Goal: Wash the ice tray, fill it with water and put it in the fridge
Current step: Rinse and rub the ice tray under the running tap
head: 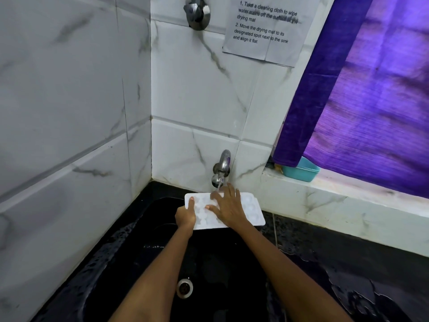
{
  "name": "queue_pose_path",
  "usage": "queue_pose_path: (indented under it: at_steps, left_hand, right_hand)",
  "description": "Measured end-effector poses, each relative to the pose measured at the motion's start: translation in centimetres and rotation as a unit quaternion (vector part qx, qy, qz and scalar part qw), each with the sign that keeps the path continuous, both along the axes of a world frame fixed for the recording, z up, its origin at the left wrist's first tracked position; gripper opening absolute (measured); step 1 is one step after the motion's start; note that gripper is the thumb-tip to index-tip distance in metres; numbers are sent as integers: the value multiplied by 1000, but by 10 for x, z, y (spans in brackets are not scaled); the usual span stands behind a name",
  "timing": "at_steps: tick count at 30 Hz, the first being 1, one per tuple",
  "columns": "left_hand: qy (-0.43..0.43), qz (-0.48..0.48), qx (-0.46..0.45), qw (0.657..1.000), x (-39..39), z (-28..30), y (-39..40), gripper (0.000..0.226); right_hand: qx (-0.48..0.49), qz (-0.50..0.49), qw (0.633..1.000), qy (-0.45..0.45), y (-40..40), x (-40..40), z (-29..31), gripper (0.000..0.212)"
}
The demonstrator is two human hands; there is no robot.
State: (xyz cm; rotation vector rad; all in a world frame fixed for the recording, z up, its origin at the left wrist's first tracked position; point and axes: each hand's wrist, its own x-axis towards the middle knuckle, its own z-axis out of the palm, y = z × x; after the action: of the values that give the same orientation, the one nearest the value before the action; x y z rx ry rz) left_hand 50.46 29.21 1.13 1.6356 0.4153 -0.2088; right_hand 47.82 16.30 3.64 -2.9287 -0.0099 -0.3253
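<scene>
White ice tray [251, 211] held over sink's [130, 259] back edge beneath running tap [221, 168]; left hand [185, 216] clamped on its left edge, right hand [228, 209] spread flat on top; open basin nearer.

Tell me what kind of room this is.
Most likely a home kitchen sink corner. A wall tap runs water onto a white ice tray held over a black sink, with marble-look wall tiles and a printed note about a drying mat.
</scene>
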Motion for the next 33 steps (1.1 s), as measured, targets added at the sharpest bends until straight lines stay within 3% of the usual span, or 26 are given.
queue_pose_path:
  at_steps: [2,5,9,14,17,21,26,29,30,33]
  left_hand:
    - [10,15,-8,1000,0,-3,4,57]
    - [-4,2,-5,1000,0,2,2,57]
    - [-9,9,-6,1000,2,10,2,57]
    - [-6,5,19,1000,-2,6,6,58]
    - [-1,16,3,1000,-3,7,9,57]
    - [-7,16,21,1000,-1,10,13,59]
    - [-5,12,19,1000,-2,12,11,58]
    - [-8,9,16,1000,-6,9,7,58]
    - [-6,12,4,1000,-8,10,4,57]
    - [-4,21,-10,1000,-7,10,2,57]
  right_hand:
    - [14,-30,999,-3,-5,-3,1,87]
    - [-32,-48,995,76,-7,-3,2,108]
    - [21,-44,993,103,0,2,7,74]
    - [-110,-31,990,80,-4,5,9,110]
    - [-106,-13,989,105,1,6,10,71]
    - [-113,-26,988,99,-3,7,11,58]
    - [-39,-21,993,113,-1,3,14,69]
    - [-97,-27,992,80,-6,2,12,105]
    - [-104,-26,991,78,-5,1,12,107]
    - [-64,-21,992,104,-3,0,13,68]
